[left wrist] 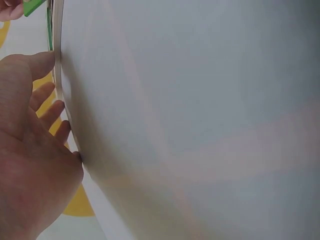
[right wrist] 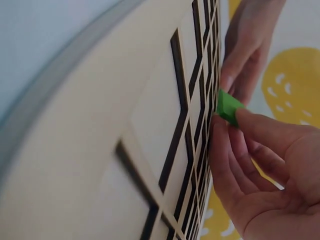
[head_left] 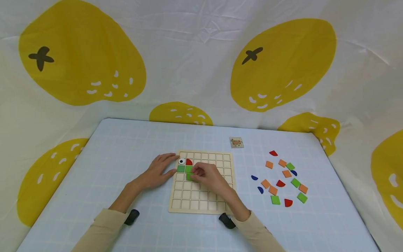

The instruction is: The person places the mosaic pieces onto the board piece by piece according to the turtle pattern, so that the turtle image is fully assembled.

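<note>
Beige cloth sleeves point(head_left: 102, 224), right grip point(head_left: 207, 175) tight on square green tile point(right wrist: 229, 107), left grip point(head_left: 157, 171) wide against wooden board point(head_left: 186, 203)

Head cam: soft, even, mod. bright light; cloth point(head_left: 189, 52) greyish in folds, colours clear, card point(head_left: 237, 142) too small for fine detail. L wrist cam: dimmer, hazy; table point(left wrist: 200, 100) v. blurry, w/ soft shadow by L hand point(left wrist: 25, 145) & dark upper-rt corner. R wrist cam: nearest bit of board point(right wrist: 75, 120) out of focus, grid point(right wrist: 184, 112) sharper farther in.
</note>
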A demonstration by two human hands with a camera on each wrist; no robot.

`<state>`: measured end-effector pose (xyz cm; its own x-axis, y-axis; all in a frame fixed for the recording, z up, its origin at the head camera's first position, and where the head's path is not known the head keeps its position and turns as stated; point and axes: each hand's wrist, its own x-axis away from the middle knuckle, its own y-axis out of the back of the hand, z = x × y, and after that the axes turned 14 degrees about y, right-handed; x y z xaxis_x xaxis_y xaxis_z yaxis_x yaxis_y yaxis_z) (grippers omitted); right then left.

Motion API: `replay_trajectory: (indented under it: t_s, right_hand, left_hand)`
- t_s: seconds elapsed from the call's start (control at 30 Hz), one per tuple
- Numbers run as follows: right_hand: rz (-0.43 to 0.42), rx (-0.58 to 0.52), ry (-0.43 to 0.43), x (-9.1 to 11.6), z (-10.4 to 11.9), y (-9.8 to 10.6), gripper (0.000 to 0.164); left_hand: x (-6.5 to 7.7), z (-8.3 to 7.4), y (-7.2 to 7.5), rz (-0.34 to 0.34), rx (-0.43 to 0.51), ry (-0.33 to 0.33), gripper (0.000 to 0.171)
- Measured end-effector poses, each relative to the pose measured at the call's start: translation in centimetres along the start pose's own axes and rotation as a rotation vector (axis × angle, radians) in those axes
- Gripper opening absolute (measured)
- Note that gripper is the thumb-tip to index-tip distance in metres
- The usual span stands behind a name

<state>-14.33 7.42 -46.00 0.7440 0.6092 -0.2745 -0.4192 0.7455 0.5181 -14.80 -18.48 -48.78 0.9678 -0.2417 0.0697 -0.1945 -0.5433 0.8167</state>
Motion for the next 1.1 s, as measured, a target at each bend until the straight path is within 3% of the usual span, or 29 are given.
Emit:
replay_trajectory:
  t_s: [0.73, 1.1]
  right_hand:
    - [0.007, 0.093, -0.043, -0.7, 0.4, -0.8, 0.005]
    - [0.038, 0.141, -0.049, -0.3, 0.4, 0.5, 0.006]
  left_hand:
    - [-0.2, 0.1, 0.0, 0.003, 0.012, -0.021, 0.055]
    - [0.1, 0.2, 0.0, -0.003, 0.021, -0.020, 0.055]
